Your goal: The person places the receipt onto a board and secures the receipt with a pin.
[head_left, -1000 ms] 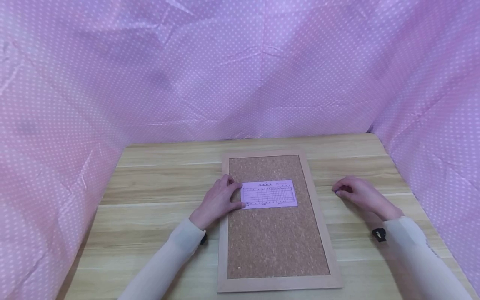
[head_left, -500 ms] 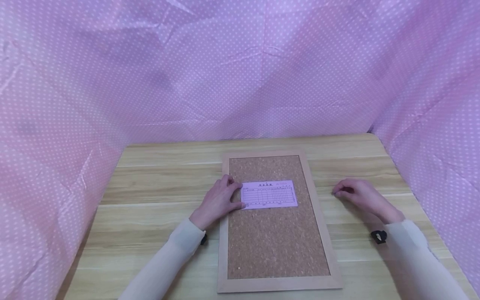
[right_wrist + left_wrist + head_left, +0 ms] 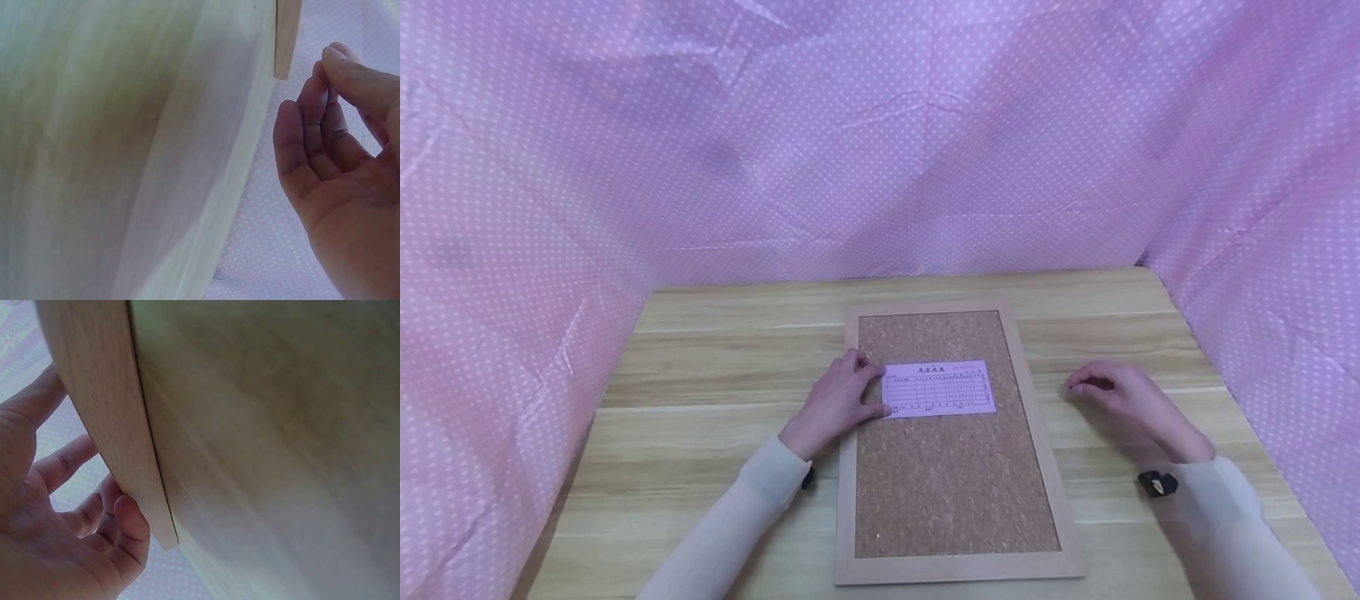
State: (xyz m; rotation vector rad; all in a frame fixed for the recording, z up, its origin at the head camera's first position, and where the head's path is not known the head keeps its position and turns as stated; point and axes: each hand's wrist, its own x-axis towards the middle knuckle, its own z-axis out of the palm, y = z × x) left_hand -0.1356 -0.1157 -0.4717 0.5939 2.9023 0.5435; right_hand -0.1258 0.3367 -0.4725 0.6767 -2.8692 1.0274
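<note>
A pink printed receipt slip [image 3: 937, 388] lies across the upper half of a cork board [image 3: 955, 492] with a light wooden frame. My left hand [image 3: 835, 396] reaches over the frame's left side, its thumb and index finger spread, their tips resting on the slip's left corners. In the left wrist view the other fingers [image 3: 132, 519] bend beside the frame's edge. Right of the board, over the table, my right hand [image 3: 1123, 398] has thumb and index fingertips together on a tiny dark thing, mostly hidden. The right wrist view shows its other fingers [image 3: 290, 134] loosely curled.
The board lies flat on a wood-grain table [image 3: 722, 358], its lower end near the front. Pink polka-dot cloth [image 3: 880, 167] hangs behind the table and along both sides. Black wrist-camera mounts [image 3: 1157, 483] stick out under the sleeves.
My right hand has shifted slightly, its wrist lower and nearer, with the fingertips still together. A purple fleck at its fingertips one second ago now looks dark. My left hand, slip and board stay put.
</note>
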